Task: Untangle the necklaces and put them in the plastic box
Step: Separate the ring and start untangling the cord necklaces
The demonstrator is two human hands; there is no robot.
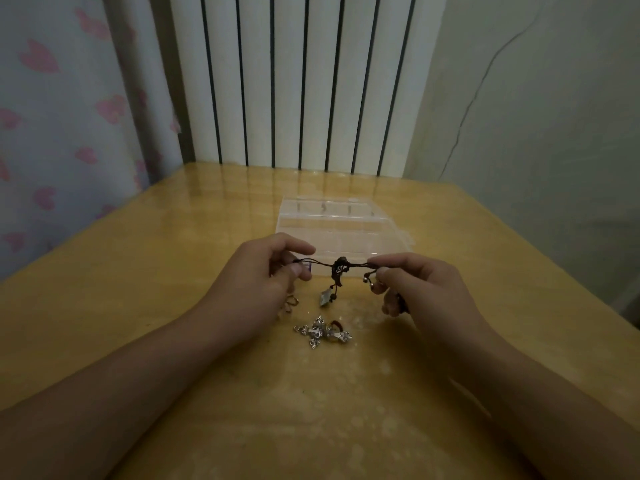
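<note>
Fingers first: the left hand (268, 271) pinches one end of the dark cords (320, 264) between thumb and forefinger, and the right hand (415, 282) pinches the other end the same way, so the cords run taut between the two hands, held up off the counter (173, 271). Right in the middle of that stretch sits a dark knot (340, 265) where the necklaces are tangled together. A short strand drops down from the knot with a small faceted pendant (325, 298) dangling at its end, just above the wood. Near the right fingertips there's a small shiny bead (367, 280) on the cord, and the lower fingers of that hand are curled around something dark — can't tell what exactly.

On the counter below the hands lies a silver ornate cross pendant (320, 332), with a reddish ring-like bit touching its right side. Another small metal piece (290, 302) peeks out from under the left hand.

Just behind the hands sits the clear plastic box (343, 226), open, with dividers inside — none of the necklaces are in it yet. Beyond that there's a white radiator (304, 81) and a curtain with pink hearts (69, 98) off to the left.
</note>
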